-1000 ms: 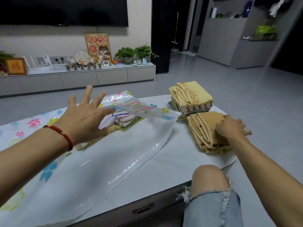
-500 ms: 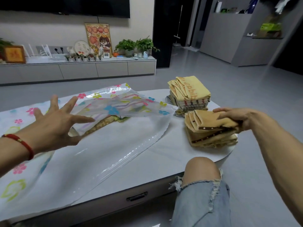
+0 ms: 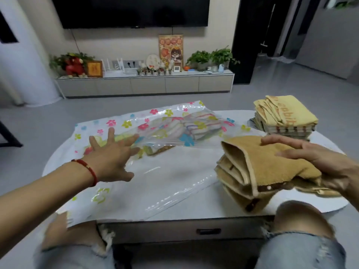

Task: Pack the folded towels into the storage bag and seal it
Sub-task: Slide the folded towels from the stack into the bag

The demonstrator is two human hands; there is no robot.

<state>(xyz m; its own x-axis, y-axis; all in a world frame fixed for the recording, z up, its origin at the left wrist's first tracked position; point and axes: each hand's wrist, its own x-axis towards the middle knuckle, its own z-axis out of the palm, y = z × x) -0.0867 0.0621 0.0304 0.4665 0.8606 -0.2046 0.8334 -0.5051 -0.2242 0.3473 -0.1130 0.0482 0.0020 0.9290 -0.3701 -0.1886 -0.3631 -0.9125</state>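
A clear storage bag (image 3: 159, 177) printed with flowers lies flat across the white table (image 3: 229, 212). Striped folded towels (image 3: 194, 126) show through its far end. My left hand (image 3: 111, 156) is spread open at the bag's mouth, fingers against the raised upper sheet. My right hand (image 3: 318, 158) grips a stack of brown folded towels (image 3: 256, 171), lifted at the table's right front, fingers on top and thumb below. A second stack of yellow folded towels (image 3: 285, 117) rests at the table's far right.
My two knees in ripped jeans (image 3: 299, 230) press against the table's front edge, above a drawer handle (image 3: 208, 231). Beyond the table is grey floor, then a low TV cabinet (image 3: 145, 85) with plants and ornaments.
My right hand has lifted the brown towel stack and carried it left and nearer to me. My left hand stays spread at the bag's mouth. The camera has tilted and shifted.
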